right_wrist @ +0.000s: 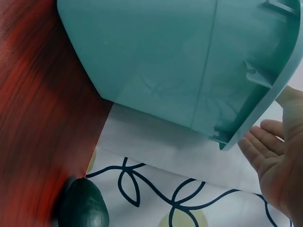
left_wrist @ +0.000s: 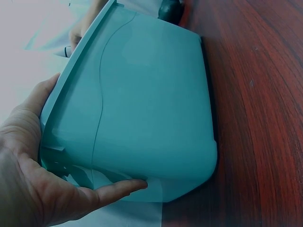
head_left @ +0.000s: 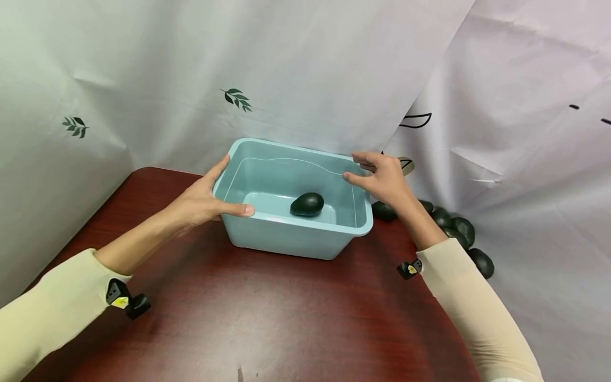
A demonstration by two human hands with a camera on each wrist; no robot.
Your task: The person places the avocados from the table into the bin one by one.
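A light blue plastic bin (head_left: pixel 296 241) stands on the table, with one dark green avocado (head_left: pixel 307 205) lying on its floor. My left hand (head_left: pixel 205 199) holds the bin's left end, thumb over the front rim and fingers spread along the outer side. In the left wrist view that hand (left_wrist: pixel 52 175) spans the bin's corner. At the right end, my right hand (head_left: pixel 382 178) hovers over the back right rim, fingers loosely bent. Nothing lies between its fingers. The right wrist view shows its fingers (right_wrist: pixel 265 142) by the rim; whether they touch is unclear.
Several avocados (head_left: pixel 460 231) lie to the right of the bin, beside the right forearm and along the curtain. A white printed curtain (head_left: pixel 296 74) hangs close behind the bin. The dark red wooden table (head_left: pixel 267 313) extends in front.
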